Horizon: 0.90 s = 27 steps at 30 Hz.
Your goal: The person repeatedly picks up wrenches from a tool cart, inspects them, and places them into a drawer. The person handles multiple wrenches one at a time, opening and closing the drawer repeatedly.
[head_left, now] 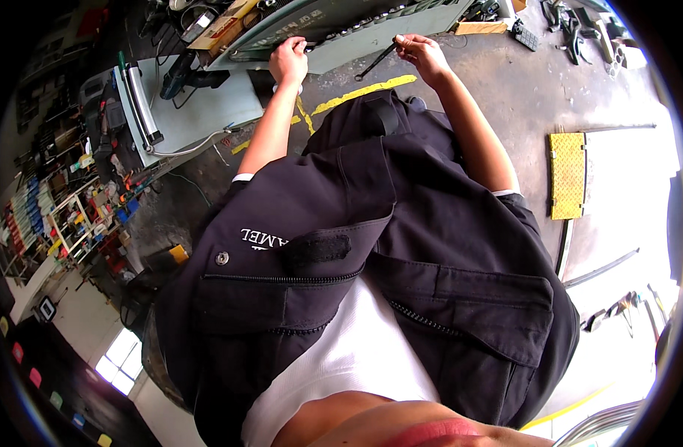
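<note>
My right hand (423, 56) pinches one end of a dark wrench (376, 64), which slants down to the left with its ring end in the air over the floor. My left hand (289, 61) is at the near edge of a grey-green metal tool tray (423, 33), fingers curled together; whatever they hold, if anything, is hidden. Along the tray lies a row of small shiny metal tools (364, 27), too small to name surely. The wrench is close to the tray's near side wall.
Left of me a pale bench top (207, 112) carries a dark power tool (179, 78) and a silver tube (141, 104). Crowded shelves (58, 216) stand farther left. Yellow lines (364, 93) mark the dark floor. To the right are a yellow ramp plate (568, 176) and several loose parts (580, 33).
</note>
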Each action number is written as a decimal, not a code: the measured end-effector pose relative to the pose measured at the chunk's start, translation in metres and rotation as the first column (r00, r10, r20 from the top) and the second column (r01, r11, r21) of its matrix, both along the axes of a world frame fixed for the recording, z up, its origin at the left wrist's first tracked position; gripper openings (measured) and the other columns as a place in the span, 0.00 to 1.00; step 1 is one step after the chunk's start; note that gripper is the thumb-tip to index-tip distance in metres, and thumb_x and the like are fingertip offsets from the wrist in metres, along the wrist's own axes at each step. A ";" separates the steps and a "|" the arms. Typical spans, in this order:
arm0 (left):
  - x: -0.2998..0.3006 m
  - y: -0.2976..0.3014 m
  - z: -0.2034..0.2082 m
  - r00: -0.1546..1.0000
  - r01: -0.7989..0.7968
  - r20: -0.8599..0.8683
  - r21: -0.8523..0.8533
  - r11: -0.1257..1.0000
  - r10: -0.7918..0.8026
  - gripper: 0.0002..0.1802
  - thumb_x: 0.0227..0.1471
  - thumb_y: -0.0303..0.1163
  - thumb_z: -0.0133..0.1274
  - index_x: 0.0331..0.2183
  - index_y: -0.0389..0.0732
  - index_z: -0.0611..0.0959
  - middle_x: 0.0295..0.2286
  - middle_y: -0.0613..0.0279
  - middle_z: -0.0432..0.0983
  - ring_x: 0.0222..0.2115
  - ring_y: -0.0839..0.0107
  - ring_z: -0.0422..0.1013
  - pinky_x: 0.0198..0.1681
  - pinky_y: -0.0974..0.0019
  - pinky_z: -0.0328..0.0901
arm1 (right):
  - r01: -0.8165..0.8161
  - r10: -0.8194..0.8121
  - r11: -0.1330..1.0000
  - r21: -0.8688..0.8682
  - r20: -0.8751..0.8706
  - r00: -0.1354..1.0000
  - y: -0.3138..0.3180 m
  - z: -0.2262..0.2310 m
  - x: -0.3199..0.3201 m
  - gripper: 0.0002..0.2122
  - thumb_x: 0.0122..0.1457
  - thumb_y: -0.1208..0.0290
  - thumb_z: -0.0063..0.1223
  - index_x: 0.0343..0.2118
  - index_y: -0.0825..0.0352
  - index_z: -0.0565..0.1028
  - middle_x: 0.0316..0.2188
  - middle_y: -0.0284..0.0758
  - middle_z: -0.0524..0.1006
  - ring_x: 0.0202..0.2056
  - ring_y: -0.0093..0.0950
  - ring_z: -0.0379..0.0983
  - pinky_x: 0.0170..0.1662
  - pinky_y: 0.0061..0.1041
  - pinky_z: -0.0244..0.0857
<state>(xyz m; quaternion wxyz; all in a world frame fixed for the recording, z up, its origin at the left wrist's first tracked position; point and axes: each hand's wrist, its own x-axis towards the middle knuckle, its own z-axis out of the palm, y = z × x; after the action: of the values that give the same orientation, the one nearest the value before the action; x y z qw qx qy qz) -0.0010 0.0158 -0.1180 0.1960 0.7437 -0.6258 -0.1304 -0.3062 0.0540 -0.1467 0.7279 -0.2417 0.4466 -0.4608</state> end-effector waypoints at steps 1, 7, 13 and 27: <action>-0.002 0.001 0.003 1.000 -0.007 -0.011 0.008 1.000 0.007 0.09 0.51 0.41 0.57 0.34 0.52 0.86 0.30 0.59 0.81 0.34 0.57 0.78 0.37 0.58 0.70 | 0.028 -0.028 1.000 -0.004 -0.029 0.999 0.000 -0.001 0.002 0.11 0.56 0.63 0.62 0.34 0.67 0.78 0.25 0.27 0.76 0.28 0.17 0.70 0.37 0.17 0.64; -0.011 -0.003 0.009 0.995 0.082 -0.060 0.081 0.993 -0.077 0.11 0.51 0.42 0.57 0.37 0.54 0.86 0.32 0.61 0.82 0.36 0.59 0.78 0.39 0.59 0.71 | 0.026 -0.068 0.987 -0.156 -0.270 0.960 -0.004 -0.002 0.008 0.15 0.53 0.59 0.65 0.33 0.68 0.81 0.25 0.26 0.76 0.27 0.15 0.67 0.33 0.17 0.63; -0.022 -0.002 -0.020 0.962 0.192 0.160 0.175 0.966 -0.220 0.13 0.52 0.41 0.55 0.41 0.53 0.84 0.38 0.61 0.80 0.40 0.58 0.75 0.42 0.56 0.70 | -0.127 -0.039 0.955 -0.268 -0.539 0.841 -0.012 0.011 0.019 0.16 0.54 0.57 0.63 0.35 0.68 0.81 0.25 0.31 0.80 0.29 0.18 0.75 0.36 0.20 0.69; -0.033 0.064 -0.043 0.972 0.223 0.096 -0.100 0.970 -0.214 0.17 0.48 0.33 0.51 0.43 0.49 0.79 0.37 0.62 0.77 0.34 0.57 0.75 0.34 0.54 0.71 | -0.417 -0.362 0.589 -0.692 -0.688 0.629 -0.042 0.090 0.074 0.07 0.55 0.72 0.60 0.34 0.69 0.78 0.26 0.37 0.81 0.30 0.27 0.81 0.33 0.21 0.71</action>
<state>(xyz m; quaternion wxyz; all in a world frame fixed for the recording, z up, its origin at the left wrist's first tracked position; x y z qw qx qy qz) -0.0335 0.0799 -0.1615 0.1943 0.6630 -0.7180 -0.0848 -0.2319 0.0120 -0.0570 0.2748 -0.7245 0.4489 -0.4451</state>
